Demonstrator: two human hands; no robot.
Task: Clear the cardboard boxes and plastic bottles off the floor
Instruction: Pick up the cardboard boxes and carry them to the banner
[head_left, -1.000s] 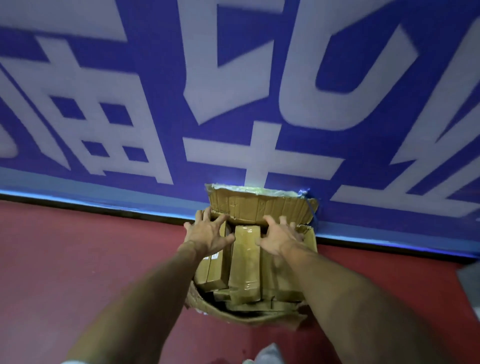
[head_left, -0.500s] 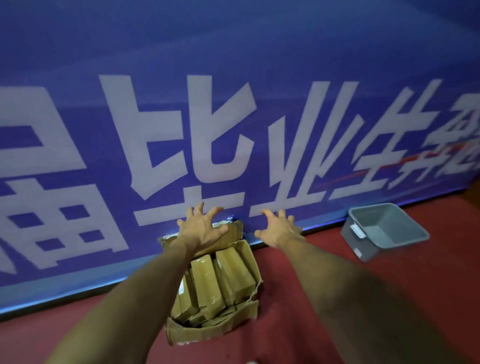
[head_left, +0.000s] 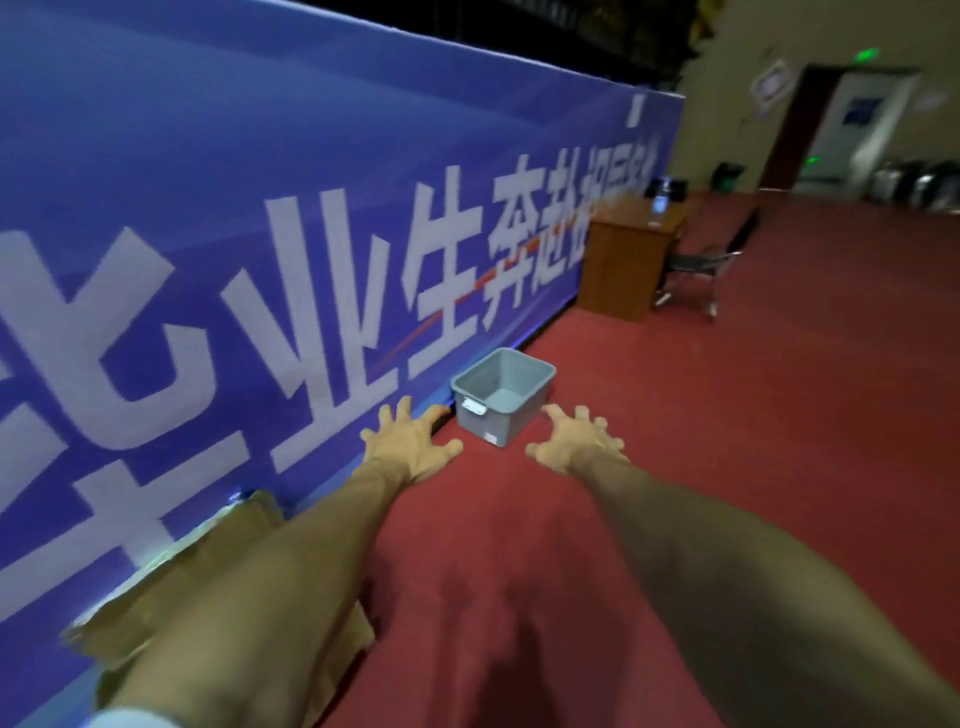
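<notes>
The left forearm (head_left: 270, 587) hides most of the cardboard box (head_left: 156, 597); items on the far desk (head_left: 618, 260) blur.

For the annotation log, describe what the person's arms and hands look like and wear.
Both forearms are bare. The left hand and right hand wear no gloves; no watch or ring shows. A pale sleeve edge shows at the left arm.

Red floor (head_left: 727, 467) — grey bin (head_left: 503, 396), cardboard box (head_left: 218, 561), desk (head_left: 626, 260).

both hands (head_left: 410, 447) (head_left: 576, 441) hover (fingers spread) before grey bin (head_left: 501, 397).
</notes>
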